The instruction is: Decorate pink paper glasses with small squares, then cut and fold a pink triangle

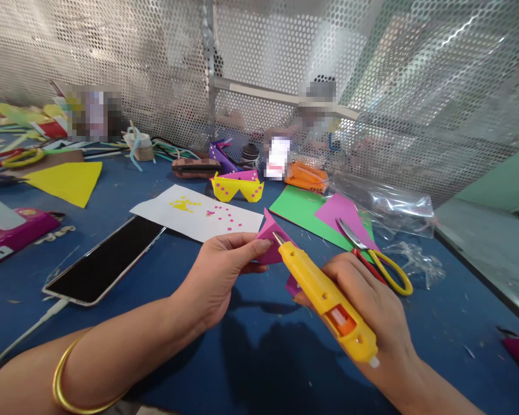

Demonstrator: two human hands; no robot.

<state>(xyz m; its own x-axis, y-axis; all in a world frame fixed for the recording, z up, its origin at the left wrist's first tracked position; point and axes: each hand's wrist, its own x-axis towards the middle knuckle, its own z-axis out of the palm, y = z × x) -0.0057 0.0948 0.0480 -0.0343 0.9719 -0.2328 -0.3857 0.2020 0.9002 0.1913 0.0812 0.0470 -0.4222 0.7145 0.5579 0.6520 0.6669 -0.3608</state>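
Note:
My left hand (222,271) pinches a folded magenta paper piece (269,236) between thumb and fingers, above the blue table (259,357). My right hand (363,305) grips a yellow glue gun (324,300), its metal tip touching the magenta piece near the fold. More magenta paper (292,283) shows under the gun by my right fingers. A gold bangle is on my left wrist.
A phone (106,259) with a white cable lies at left. White paper (199,219) with small squares, yellow paper glasses (237,187), green (300,210) and pink sheets, scissors (376,259), a plastic bag (384,202) and yellow paper (67,181) lie around. A perforated metal wall stands behind.

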